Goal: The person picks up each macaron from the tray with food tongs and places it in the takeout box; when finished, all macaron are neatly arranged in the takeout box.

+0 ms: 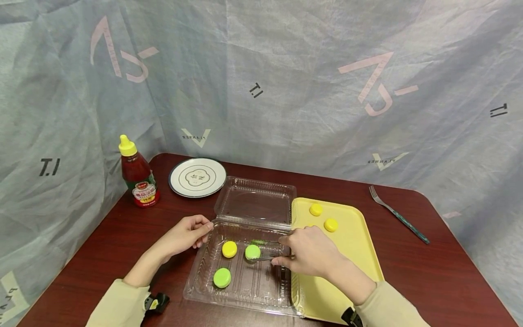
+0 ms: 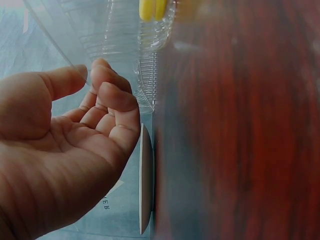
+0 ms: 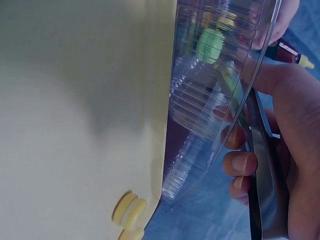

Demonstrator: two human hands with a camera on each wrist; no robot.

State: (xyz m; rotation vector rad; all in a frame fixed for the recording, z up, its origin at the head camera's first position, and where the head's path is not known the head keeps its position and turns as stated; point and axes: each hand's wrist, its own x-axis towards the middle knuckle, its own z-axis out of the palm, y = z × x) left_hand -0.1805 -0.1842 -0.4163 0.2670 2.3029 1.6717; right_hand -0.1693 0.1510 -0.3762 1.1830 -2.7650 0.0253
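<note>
A clear plastic clamshell box [image 1: 255, 299] lies with its lid folded back. My left hand [image 1: 189, 233] pinches the box's left rim between thumb and fingers; the left wrist view shows that hand [image 2: 85, 115] at the rim too. My right hand [image 1: 312, 252] grips metal tongs [image 3: 267, 175], which reach over the box's right rim. Their tips [image 1: 257, 260] stand about a green macaron [image 1: 253, 252] in the box; whether they squeeze it, I cannot tell. A yellow macaron [image 1: 229, 249] and another green macaron [image 1: 222, 277] lie to its left.
Against the box's right side is a yellow tray [image 1: 351, 254] with yellow macarons [image 1: 331, 225] at its far end. A fork [image 1: 398, 214] lies farther right. Back left stand a white plate [image 1: 212, 184] and a sauce bottle [image 1: 140, 179]. A grey curtain hangs behind the table.
</note>
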